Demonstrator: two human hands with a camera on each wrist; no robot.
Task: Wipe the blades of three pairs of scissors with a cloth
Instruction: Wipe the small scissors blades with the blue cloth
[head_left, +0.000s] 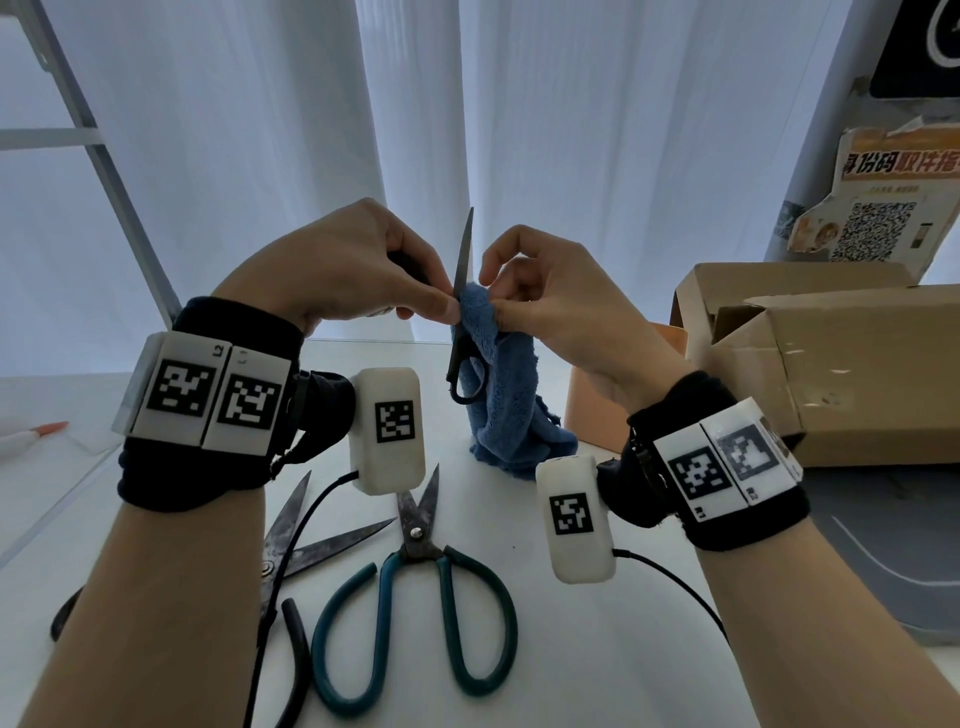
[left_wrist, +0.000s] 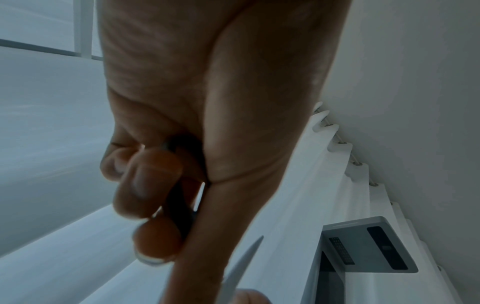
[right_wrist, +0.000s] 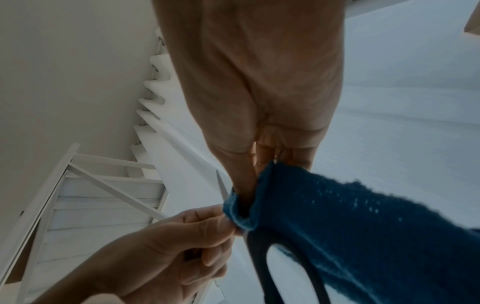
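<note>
Here everything can be placed against the green-handled scissors (head_left: 415, 597), which lie open and flat on the white table (head_left: 597, 649) at the near middle. Just to their left lies a second pair, the dark-handled scissors (head_left: 291, 540), also open, partly hidden under the left forearm. Up and back from the green pair, the left hand (head_left: 353, 270) holds the third pair, the small black scissors (head_left: 462, 312), off the table with the point upward; its fingers curl round one black handle loop while thumb and forefinger meet at the pivot, as the left wrist view confirms. Just right of that, the right hand (head_left: 550, 301) pinches a fold of the blue cloth (head_left: 498, 374) against the lower part of the upright blade, and the rest of the cloth hangs down to rest on the table behind the green pair. Far to the right of the green pair stands an open cardboard box (head_left: 810, 353). Judging by look, the scissors are rigid steel, light enough for a one-handed hold, and smooth on the blade faces, so the secure hold is the handle loop or the pivot, never the edge or tip. The cloth is soft, thick and limp, so it probably needs bunching between thumb and fingers to keep padding over the edge. Drawing it from pivot toward tip, along the flats, seems the safer stroke.
</note>
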